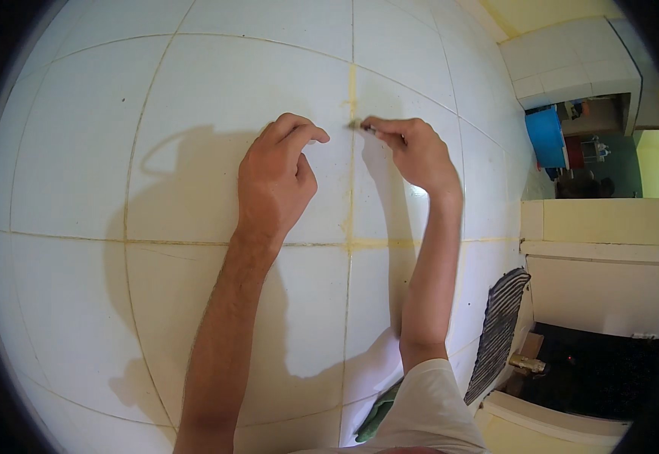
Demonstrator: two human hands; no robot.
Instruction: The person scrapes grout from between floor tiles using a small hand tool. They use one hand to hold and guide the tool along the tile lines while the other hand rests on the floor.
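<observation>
A small dark tool [365,128] sits pinched in the right hand [413,151], its tip pressed to the vertical grout line [351,91] of the white tiled wall [216,91] — too small to tell what kind of tool it is, perhaps a thin scraper. The joint looks yellowed here, and so does the horizontal joint [390,244] below it. The left hand [275,178] rests against the tile just left of the tool, fingers curled in loosely, gripping nothing that shows. Both forearms come up from the lower edge and throw a wide shadow [170,227] over the tiles. Out to the right — a striped cloth [500,325] hangs by the wall, with a brass tap [528,365] below it and a blue container [547,136] further back.
</observation>
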